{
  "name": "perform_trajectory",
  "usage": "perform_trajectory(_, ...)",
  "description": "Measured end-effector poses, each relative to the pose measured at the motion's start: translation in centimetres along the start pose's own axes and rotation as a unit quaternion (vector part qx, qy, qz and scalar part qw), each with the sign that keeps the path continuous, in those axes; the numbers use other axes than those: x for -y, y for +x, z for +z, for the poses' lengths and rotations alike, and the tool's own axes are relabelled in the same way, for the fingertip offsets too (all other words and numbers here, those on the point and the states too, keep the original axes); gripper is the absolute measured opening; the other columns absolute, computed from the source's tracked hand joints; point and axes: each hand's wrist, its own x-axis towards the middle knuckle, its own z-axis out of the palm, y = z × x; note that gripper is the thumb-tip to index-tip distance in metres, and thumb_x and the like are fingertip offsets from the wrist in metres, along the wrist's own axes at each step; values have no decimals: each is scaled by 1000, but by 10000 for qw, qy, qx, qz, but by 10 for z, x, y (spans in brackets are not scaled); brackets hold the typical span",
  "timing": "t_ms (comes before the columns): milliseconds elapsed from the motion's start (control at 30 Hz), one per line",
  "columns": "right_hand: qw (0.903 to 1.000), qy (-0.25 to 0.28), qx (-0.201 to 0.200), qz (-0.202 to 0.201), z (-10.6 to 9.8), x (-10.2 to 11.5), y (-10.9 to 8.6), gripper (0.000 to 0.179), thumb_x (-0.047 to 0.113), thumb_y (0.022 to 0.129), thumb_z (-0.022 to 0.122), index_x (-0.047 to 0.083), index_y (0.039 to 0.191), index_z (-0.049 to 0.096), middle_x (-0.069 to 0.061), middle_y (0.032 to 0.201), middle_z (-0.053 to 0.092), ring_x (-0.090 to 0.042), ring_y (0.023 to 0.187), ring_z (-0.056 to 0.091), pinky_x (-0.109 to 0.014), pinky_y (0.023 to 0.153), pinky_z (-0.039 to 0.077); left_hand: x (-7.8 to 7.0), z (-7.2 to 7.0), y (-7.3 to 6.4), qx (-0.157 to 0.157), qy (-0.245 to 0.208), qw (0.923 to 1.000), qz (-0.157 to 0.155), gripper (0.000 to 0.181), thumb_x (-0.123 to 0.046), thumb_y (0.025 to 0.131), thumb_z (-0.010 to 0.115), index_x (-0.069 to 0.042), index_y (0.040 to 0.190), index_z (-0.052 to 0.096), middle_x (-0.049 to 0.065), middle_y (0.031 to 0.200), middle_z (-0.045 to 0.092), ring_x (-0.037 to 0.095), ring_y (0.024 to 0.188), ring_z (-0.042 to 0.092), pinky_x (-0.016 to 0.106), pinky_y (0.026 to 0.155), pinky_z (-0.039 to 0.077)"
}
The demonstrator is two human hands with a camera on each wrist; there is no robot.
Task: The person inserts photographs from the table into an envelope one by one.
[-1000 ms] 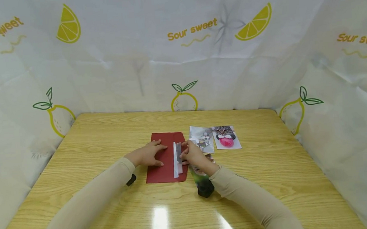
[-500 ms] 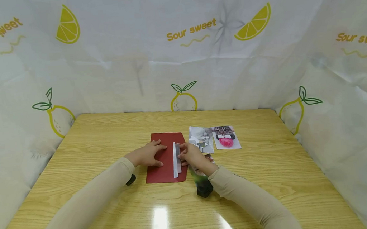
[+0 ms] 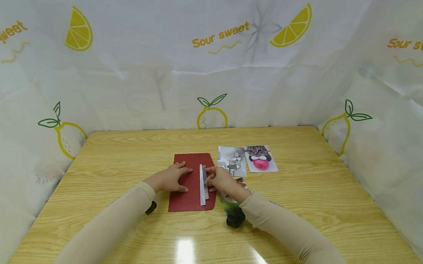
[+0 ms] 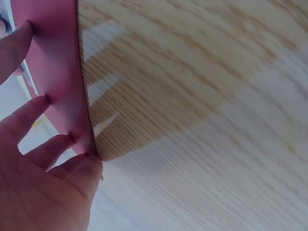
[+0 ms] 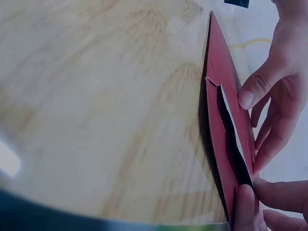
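A red envelope (image 3: 183, 201) lies on the wooden table with its flap side to the right. Pale strips of photos (image 3: 202, 190) stick out of its opening, one white and one greyish. My left hand (image 3: 170, 178) rests on the envelope with its fingers spread, as the left wrist view also shows its fingertips (image 4: 43, 101) pressing the red paper. My right hand (image 3: 223, 181) pinches the greyish photo by its right edge at the opening. In the right wrist view, the thumb (image 5: 244, 207) is right at the envelope's mouth, and the photo's dark edge (image 5: 233, 139) runs inside it.
A greyish photo (image 3: 232, 159) and a cat photo with a pink ball (image 3: 261, 161) lie behind the right hand. Partly under the right wrist is a photo with green on it (image 3: 230, 205). A white printed curtain (image 3: 137, 92) encloses the table.
The greyish photo has slid slightly left, deeper into the envelope, so its visible strip is narrower. My right hand has shifted a little left with it. The left hand stays in place.
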Motion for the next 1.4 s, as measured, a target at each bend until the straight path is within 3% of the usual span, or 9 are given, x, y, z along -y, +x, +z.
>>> perform_trajectory(467,9997,31,-233,16,2,-1,-2,43,-2,91,62,-4,132,49,-18,92,64,-20,72,66,-33,65,58,0,0,0,-38,13,10000,36,70,-32,87,73,-11,146,43,21,158,21,40,146,19,53,115,28)
perform_trajectory(1400,9998,-171,-38,130,3,-2,3,47,0,90,65,-1,135,53,-13,93,69,-13,72,64,-27,62,56,1,0,-1,-12,-8,10000,32,69,-32,88,72,-13,147,42,20,159,20,40,147,18,54,114,28)
